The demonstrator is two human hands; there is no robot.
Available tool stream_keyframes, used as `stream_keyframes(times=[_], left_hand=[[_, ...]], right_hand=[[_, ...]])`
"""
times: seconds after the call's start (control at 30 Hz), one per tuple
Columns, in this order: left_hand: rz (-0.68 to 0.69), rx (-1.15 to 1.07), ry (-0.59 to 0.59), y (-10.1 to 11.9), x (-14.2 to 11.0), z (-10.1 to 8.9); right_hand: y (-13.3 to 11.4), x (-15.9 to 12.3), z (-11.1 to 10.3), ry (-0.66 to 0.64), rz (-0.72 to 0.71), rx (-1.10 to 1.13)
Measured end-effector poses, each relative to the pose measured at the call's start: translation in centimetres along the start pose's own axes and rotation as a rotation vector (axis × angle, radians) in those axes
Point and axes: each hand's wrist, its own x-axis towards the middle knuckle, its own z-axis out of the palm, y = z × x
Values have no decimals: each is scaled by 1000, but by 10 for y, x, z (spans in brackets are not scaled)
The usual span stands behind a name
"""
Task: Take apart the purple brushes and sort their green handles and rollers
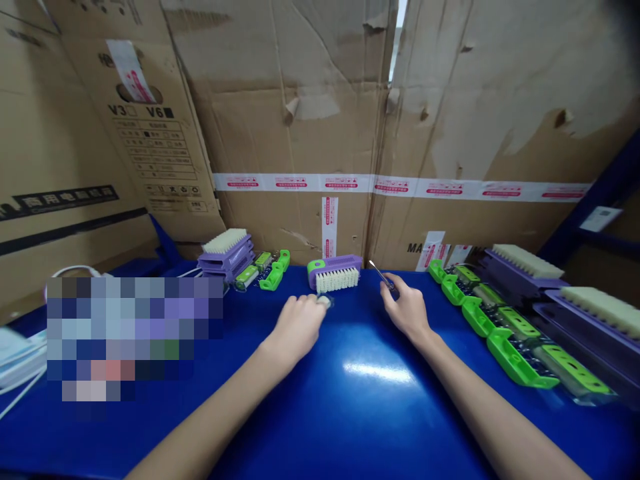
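My left hand [297, 325] is closed low over the blue table, its fingers curled. At its fingertips shows a small pale and translucent piece [325, 302] that I cannot make out. Just beyond it a purple and green brush [336, 273] lies on its side, white bristles facing me, apart from my hand. My right hand [407, 305] is wrapped round a screwdriver [381, 275], its metal shaft pointing up and to the left towards the brush. The screwdriver's handle is mostly hidden in my fingers.
Along the right stand purple brush parts with bristles [525, 261], several green brackets [477, 317] and green-topped pieces [520, 323]. More purple brush parts [225, 257] and green brackets [276, 271] lie back left. Cardboard [300, 133] walls the rear. A pixelated patch hides the left.
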Motion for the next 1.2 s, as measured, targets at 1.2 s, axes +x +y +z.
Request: stream_keyframes(times=[1.2], left_hand=[[-391,382,119,-117,-62,27]], right_hand=[[-2,-1,3,-13,-2,-62]])
